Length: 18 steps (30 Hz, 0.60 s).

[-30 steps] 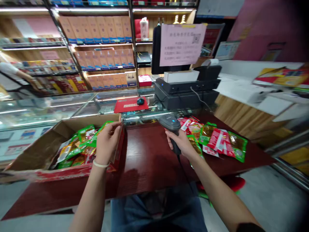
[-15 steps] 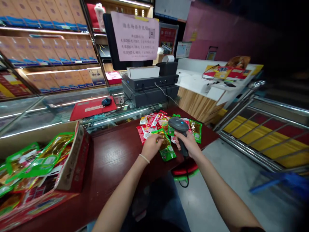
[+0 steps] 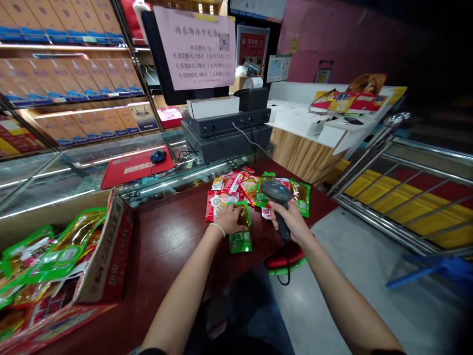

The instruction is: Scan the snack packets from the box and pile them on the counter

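Note:
My right hand (image 3: 293, 221) is wrapped round the handle of a dark barcode scanner (image 3: 276, 190), its head above the packets and a small blue light on top. My left hand (image 3: 227, 220) lies over a green and gold snack packet (image 3: 241, 242), thumb on its right side and fingers across its upper part. The hand hides part of that packet. Just beyond are several red and white snack packets (image 3: 232, 183) in a loose pile. Another green packet (image 3: 300, 197) lies to the right of the scanner.
An open cardboard box (image 3: 120, 246) of snack packets stands at the left on the dark red table (image 3: 166, 236). Behind are a mouse (image 3: 158, 156) on a red mat (image 3: 136, 170), a cash drawer (image 3: 221, 143) and a monitor (image 3: 150, 54). A metal railing (image 3: 369, 197) is at the right.
My left hand has shifted slightly left, and its fingers have spread over the green packet. The packet has turned from slanted to nearly straight. The scanner stays in my right hand.

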### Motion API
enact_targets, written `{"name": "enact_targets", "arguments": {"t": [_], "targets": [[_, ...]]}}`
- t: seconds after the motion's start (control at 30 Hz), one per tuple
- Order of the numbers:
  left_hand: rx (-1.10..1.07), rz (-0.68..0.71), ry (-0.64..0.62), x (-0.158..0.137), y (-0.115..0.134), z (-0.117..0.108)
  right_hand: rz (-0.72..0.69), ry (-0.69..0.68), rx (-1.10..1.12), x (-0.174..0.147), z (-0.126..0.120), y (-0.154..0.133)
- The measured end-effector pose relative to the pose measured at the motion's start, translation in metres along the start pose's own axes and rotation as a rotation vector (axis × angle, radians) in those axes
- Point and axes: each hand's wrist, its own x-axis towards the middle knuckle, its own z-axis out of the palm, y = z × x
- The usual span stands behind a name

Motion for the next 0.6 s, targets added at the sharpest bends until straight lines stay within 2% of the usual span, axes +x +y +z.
{"name": "enact_targets", "arguments": {"t": [0.1,0.2,0.3,0.4,0.53,0.6], "targets": [[-0.042,0.111,-0.063,-0.016,-0.009,-0.007,0.008,-0.021,0.012,0.000,0.006,0.000],[-0.103,0.114,0.050,-0.036,-0.017,-0.008,0.005,-0.031,0.006,0.000,0.011,0.000],[-0.097,0.011,0.172,-0.057,-0.024,-0.008,0.014,-0.039,-0.006,0.000,0.017,-0.001],[0.005,-0.130,0.239,-0.077,-0.027,-0.011,0.025,-0.061,-0.014,-0.001,0.023,-0.001],[0.112,-0.340,0.251,-0.092,-0.027,-0.014,0.020,-0.084,-0.023,-0.001,0.032,0.000],[0.073,-0.380,0.234,-0.095,-0.028,-0.016,0.017,-0.094,-0.039,-0.001,0.038,0.000]]}}
